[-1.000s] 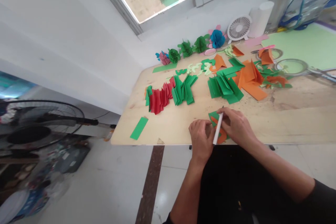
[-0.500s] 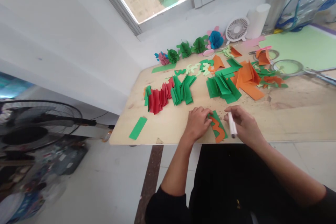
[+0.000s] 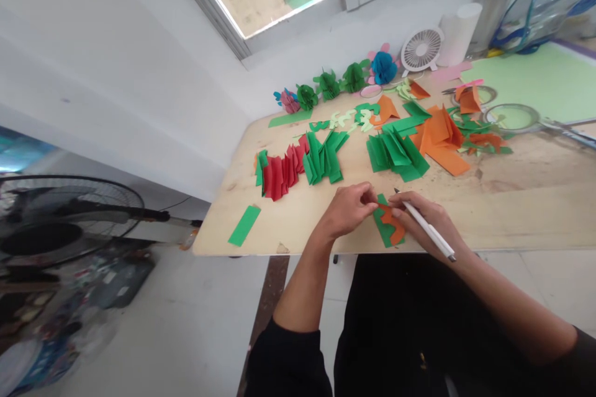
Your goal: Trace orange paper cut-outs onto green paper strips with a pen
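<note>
Near the front edge of the table, a wavy orange paper cutout lies partly over a green paper strip. My left hand pinches the cutout's upper end between thumb and fingers, lifting it off the strip. A slim white pen rests across my right hand, its dark tip pointing up and left. The right thumb and fingertips also meet at the orange cutout's top edge, close to the left fingertips. Part of the cutout is hidden behind the right fingers.
Folded green papers, red papers and orange papers stand mid-table. Another green strip lies at left. Paper flowers, a small white fan, tape rings and scissors sit toward the back and right.
The orange cutout, flat on the strip before, is now raised at its upper end. My right hand moved left to it, and the pen swung to lie across that hand.
</note>
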Action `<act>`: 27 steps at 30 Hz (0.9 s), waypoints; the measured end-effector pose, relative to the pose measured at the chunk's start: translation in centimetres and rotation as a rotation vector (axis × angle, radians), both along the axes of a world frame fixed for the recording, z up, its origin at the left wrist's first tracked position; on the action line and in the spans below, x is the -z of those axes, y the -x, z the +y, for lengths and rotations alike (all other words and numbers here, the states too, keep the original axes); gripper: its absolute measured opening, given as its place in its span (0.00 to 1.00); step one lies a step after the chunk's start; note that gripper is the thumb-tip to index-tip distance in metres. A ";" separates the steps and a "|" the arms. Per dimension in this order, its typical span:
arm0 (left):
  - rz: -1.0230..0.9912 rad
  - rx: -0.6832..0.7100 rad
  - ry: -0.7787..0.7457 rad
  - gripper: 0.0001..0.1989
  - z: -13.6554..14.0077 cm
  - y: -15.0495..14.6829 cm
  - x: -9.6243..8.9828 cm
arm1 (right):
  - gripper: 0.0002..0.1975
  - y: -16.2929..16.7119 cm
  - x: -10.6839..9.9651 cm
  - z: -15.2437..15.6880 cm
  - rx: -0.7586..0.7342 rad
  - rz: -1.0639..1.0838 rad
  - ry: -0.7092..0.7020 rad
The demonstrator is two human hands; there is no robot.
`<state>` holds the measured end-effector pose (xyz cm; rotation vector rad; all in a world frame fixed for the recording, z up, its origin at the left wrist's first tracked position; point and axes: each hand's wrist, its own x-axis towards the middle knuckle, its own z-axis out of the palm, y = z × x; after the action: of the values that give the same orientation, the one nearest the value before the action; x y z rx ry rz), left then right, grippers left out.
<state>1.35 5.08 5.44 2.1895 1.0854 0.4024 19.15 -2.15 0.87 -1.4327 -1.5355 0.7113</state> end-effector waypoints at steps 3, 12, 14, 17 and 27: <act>-0.064 -0.031 -0.002 0.03 -0.2 -0.5 -0.3 | 0.07 -0.1 -0.1 -0.1 0.026 -0.007 -0.012; -0.099 -0.280 -0.135 0.08 -6.0 -0.3 1.6 | 0.07 -1.9 -1.0 -1.2 0.200 0.017 0.026; -0.001 -0.223 -0.225 0.11 -7.7 -0.8 2.6 | 0.07 -2.5 -1.0 -1.6 0.222 0.024 0.050; 0.153 -0.161 -0.398 0.13 -9.1 -1.6 3.6 | 0.10 -3.0 -0.8 -2.2 0.273 0.037 0.065; 0.314 -0.097 -0.580 0.02 -7.8 -0.5 4.1 | 0.12 -2.9 -0.4 -2.6 0.271 0.013 -0.004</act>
<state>1.83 -2.73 1.38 2.7859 1.3764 0.4706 22.06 -4.74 1.26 -1.5915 -1.2988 0.5515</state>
